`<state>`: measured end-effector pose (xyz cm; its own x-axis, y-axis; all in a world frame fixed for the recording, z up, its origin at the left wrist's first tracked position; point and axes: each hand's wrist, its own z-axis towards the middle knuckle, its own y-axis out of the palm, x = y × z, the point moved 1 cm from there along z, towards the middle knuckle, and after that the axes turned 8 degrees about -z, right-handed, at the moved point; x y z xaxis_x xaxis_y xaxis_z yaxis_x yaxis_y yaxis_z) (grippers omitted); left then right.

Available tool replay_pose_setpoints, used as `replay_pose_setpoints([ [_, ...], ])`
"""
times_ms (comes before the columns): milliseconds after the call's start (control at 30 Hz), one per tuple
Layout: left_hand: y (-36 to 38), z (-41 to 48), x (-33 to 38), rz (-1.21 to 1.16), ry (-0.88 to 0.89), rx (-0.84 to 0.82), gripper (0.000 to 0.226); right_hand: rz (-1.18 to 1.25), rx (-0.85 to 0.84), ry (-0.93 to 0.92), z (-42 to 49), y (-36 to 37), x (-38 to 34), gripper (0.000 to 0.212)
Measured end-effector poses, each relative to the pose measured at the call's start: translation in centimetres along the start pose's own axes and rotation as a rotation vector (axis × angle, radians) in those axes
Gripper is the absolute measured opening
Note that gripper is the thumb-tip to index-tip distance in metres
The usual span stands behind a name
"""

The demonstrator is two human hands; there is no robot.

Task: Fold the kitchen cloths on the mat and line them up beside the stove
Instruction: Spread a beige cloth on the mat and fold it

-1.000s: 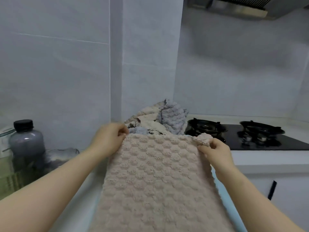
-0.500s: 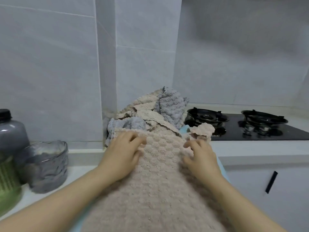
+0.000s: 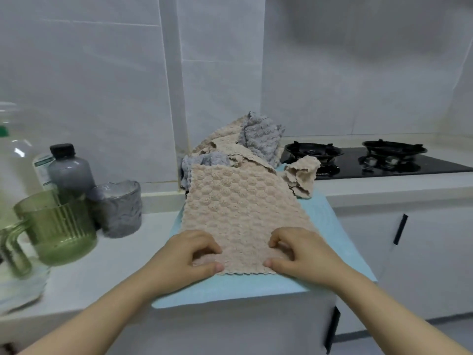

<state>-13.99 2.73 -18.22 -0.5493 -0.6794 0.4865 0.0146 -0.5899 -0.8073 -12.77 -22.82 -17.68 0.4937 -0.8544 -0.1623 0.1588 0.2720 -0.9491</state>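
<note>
At the near edge of the counter (image 3: 102, 265) both hands grasp the same beige cloth (image 3: 238, 208). The left hand (image 3: 189, 254) pinches its near left corner, fingers curled on top and thumb lying along the scalloped hem. The right hand (image 3: 304, 254) pinches the near right corner the same way. The cloth runs away from the two grips, spread flat and bumpy side up on the light blue mat (image 3: 256, 288). Mat shows all round its near edge and along its right side.

Left of the mat stand the containers. Nearest is a green ribbed mug (image 3: 56, 226) with its handle turned to the left; just behind it to the right is a grey textured glass (image 3: 117, 208). Behind them stands a dark grey bottle (image 3: 70, 170) with a black cap, and a large clear bottle (image 3: 15, 160) is at the frame's edge (what any of them holds cannot be told through the tinted or blurred walls).

Past the far end of the spread cloth, a heap of cloths (image 3: 230, 149), beige and grey, is bunched against the tiled wall. A small crumpled beige cloth (image 3: 302, 175) sits at the mat's far right corner, just beside the black stove (image 3: 384, 162) with its two burners.
</note>
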Motion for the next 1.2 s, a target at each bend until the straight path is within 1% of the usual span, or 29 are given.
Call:
replay_pose_setpoints([
  [33,0.0,-0.2,0.1,0.007,-0.004,-0.010,0.040,-0.003,-0.013,-0.027,-0.2,0.0,-0.1,0.056],
  [100,-0.2,-0.6,0.5,0.022,-0.007,-0.065,0.036,0.005,-0.050,-0.063,-0.5,-0.1,-0.2,0.064],
  [133,-0.3,-0.7,0.6,0.024,-0.009,-0.090,0.040,0.011,-0.065,-0.071,-0.7,-0.2,-0.3,0.065],
  [233,-0.5,-0.8,1.0,0.014,0.002,-0.115,0.064,0.048,-0.060,-0.066,-0.9,-0.4,-0.2,0.065],
  [300,-0.5,-0.6,0.7,0.025,0.024,-0.090,0.073,0.093,-0.029,-0.053,-0.9,-0.3,0.0,0.062],
  [333,-0.4,-0.5,0.5,0.035,0.039,-0.062,0.070,0.109,-0.009,-0.050,-0.9,-0.2,0.1,0.060],
  [400,-0.2,-0.4,0.1,0.069,0.040,0.000,0.055,0.110,0.030,-0.049,-0.8,0.1,0.3,0.051],
  [467,0.0,-0.3,0.1,0.109,0.023,0.058,0.055,0.101,0.060,-0.038,-0.7,0.3,0.3,0.034],
  [500,0.1,-0.2,0.1,0.128,0.013,0.096,0.055,0.097,0.074,-0.035,-0.6,0.4,0.3,0.030],
  [567,0.3,0.0,0.1,0.154,-0.012,0.175,0.049,0.076,0.096,-0.032,-0.6,0.4,0.1,0.029],
  [667,0.5,0.2,0.0,0.189,-0.032,0.211,0.053,-0.009,0.135,0.019,-0.2,0.2,-0.6,0.022],
  [700,0.6,0.2,0.0,0.188,-0.038,0.210,0.051,-0.083,0.145,0.044,0.0,0.3,-1.1,0.023],
  [733,0.6,0.3,0.0,0.187,-0.046,0.214,0.044,-0.178,0.133,0.063,0.3,0.4,-1.7,0.027],
  [767,0.6,0.3,0.2,0.190,-0.056,0.223,0.033,-0.257,0.114,0.080,0.6,0.6,-2.3,0.036],
  [833,0.6,0.6,0.6,0.201,-0.095,0.267,0.015,-0.317,0.076,0.086,0.9,1.0,-3.3,0.066],
  [867,0.7,0.9,0.8,0.223,-0.122,0.293,0.013,-0.320,0.045,0.089,1.0,1.0,-3.6,0.075],
  [900,0.7,1.2,1.0,0.252,-0.152,0.312,0.012,-0.318,0.019,0.099,1.0,0.9,-3.8,0.075],
  [933,0.8,1.4,1.1,0.277,-0.179,0.324,0.013,-0.315,-0.001,0.117,1.1,0.7,-3.9,0.069],
  [1000,0.7,1.5,0.9,0.261,-0.218,0.324,0.016,-0.318,0.010,0.139,1.2,0.2,-3.7,0.052],
  [1067,0.3,1.1,0.4,0.199,-0.228,0.270,0.025,-0.322,0.038,0.156,1.1,-0.2,-3.0,0.035],
  [1100,0.0,0.8,0.1,0.172,-0.225,0.221,0.033,-0.296,0.038,0.160,1.0,-0.5,-2.4,0.029],
  [1167,-0.7,0.3,-0.4,0.127,-0.226,0.142,0.046,-0.195,0.036,0.178,0.5,-1.0,-1.2,0.027],
  [1200,-1.0,0.0,-0.5,0.102,-0.233,0.129,0.043,-0.148,0.042,0.199,0.2,-1.3,-0.5,0.028],
])
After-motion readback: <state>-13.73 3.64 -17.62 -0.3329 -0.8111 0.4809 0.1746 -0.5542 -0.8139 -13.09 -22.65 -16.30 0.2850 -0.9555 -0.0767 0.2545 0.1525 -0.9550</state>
